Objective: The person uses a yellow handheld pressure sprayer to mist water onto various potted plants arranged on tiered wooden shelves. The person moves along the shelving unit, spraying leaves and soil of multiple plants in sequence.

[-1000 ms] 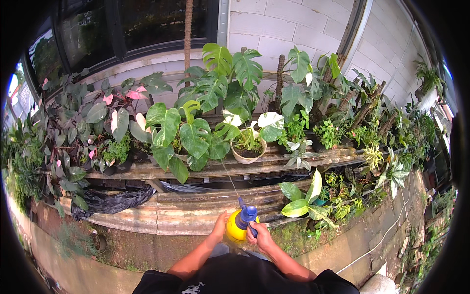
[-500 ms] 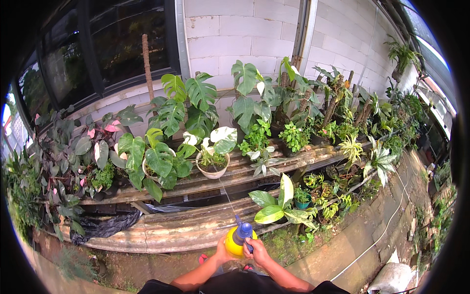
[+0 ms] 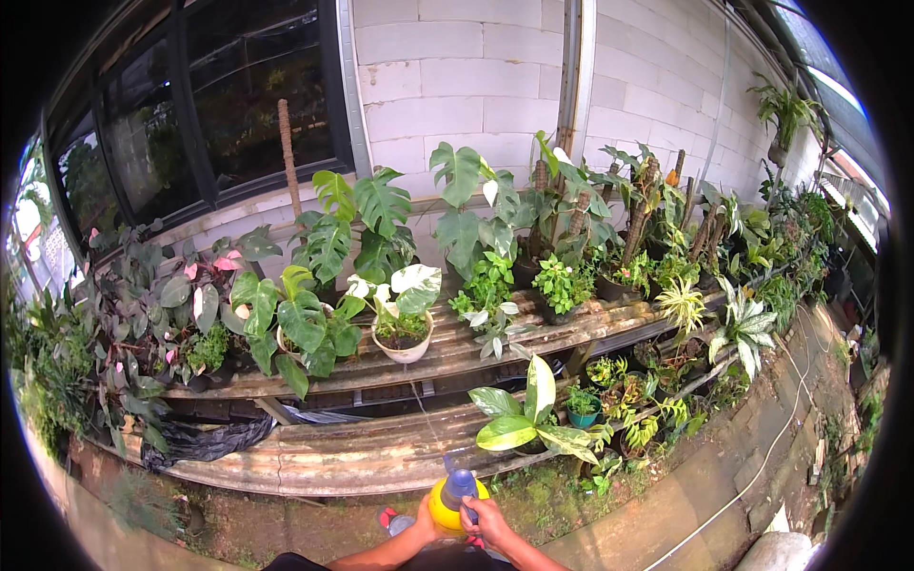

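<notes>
Low in front of me is a yellow pressure spray bottle (image 3: 444, 514) with a blue pump head (image 3: 461, 483). My left hand (image 3: 422, 529) cups the side of the bottle. My right hand (image 3: 489, 522) is wrapped around the handle at its top. From the nozzle a thin streak of water runs forward toward a white pot (image 3: 404, 352) on the upper shelf. That pot holds a plant with white-and-green leaves (image 3: 416, 288). Nearest the sprayer on the right, a plant with broad yellow-green leaves (image 3: 506, 432) stands on the lower level.
Corrugated shelves (image 3: 371, 462) stretch across in two tiers, crowded with potted plants. Black plastic sheeting (image 3: 205, 445) hangs at the left. A small teal pot (image 3: 583, 411) stands right of centre. A pale hose (image 3: 741, 487) lies along the paving. Behind rises a white block wall (image 3: 447, 86).
The sprayer and both hands sit lower in the picture, closer to my body. My view has shifted slightly, so the shelf plants appear lower. Both hands keep their hold.
</notes>
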A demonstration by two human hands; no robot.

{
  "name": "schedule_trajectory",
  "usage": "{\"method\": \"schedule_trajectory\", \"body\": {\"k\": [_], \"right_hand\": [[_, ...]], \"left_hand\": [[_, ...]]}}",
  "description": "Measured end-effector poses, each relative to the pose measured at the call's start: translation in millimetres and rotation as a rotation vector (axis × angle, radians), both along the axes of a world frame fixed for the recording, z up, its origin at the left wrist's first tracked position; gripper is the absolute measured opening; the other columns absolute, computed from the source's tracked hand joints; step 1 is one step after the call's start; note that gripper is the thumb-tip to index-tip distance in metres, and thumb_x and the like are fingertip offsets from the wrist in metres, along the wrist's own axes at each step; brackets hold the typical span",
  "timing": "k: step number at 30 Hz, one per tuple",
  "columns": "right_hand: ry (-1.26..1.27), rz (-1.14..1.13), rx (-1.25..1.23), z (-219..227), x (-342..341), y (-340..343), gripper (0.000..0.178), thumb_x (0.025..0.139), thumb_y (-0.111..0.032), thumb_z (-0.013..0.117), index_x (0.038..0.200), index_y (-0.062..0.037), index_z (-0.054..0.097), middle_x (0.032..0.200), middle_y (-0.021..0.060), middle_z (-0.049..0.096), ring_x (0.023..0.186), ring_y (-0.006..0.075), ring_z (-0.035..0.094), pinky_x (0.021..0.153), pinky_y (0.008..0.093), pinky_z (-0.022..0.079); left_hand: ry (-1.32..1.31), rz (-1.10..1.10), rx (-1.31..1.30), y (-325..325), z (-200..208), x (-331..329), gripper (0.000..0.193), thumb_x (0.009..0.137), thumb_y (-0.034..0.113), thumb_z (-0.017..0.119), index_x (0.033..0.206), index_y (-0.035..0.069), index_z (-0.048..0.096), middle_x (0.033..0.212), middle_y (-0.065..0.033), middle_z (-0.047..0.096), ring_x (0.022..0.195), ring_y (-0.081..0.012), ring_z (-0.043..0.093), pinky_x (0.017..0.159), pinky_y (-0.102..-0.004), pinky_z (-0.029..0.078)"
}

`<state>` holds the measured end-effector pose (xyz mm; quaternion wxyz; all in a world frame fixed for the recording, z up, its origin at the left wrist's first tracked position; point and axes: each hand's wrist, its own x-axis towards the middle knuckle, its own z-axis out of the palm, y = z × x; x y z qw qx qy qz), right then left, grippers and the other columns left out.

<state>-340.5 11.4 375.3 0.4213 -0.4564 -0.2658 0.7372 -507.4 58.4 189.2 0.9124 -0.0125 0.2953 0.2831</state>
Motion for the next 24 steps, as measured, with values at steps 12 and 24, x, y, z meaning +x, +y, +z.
{"method": "schedule_trajectory", "body": {"k": [12, 24], "right_hand": [[0.023, -0.007, -0.006, -10, 14, 2, 0.050, 0.099, -0.041, 0.054, 0.061, -0.0091, 0.054, 0.053, -0.0009, 0.045, 0.045, 0.0101, 0.037, 0.046, 0.0267, 0.026], [-0.036, 0.136, -0.084, -7, -38, 45, 0.049, 0.099, -0.044, 0.055, 0.067, -0.0076, 0.056, 0.055, 0.0008, 0.048, 0.044, 0.0107, 0.037, 0.045, 0.0271, 0.026]], "left_hand": [[0.168, 0.033, 0.028, -3, 35, 22, 0.076, 0.091, 0.069, 0.029, 0.141, 0.019, 0.058, 0.145, -0.0136, 0.056, 0.129, -0.0420, 0.054, 0.108, -0.0668, 0.038], [-0.456, 0.071, 0.021, 12, 5, -33, 0.081, 0.089, 0.067, 0.029, 0.149, 0.015, 0.046, 0.152, -0.0151, 0.047, 0.136, -0.0414, 0.048, 0.112, -0.0644, 0.035]]}}
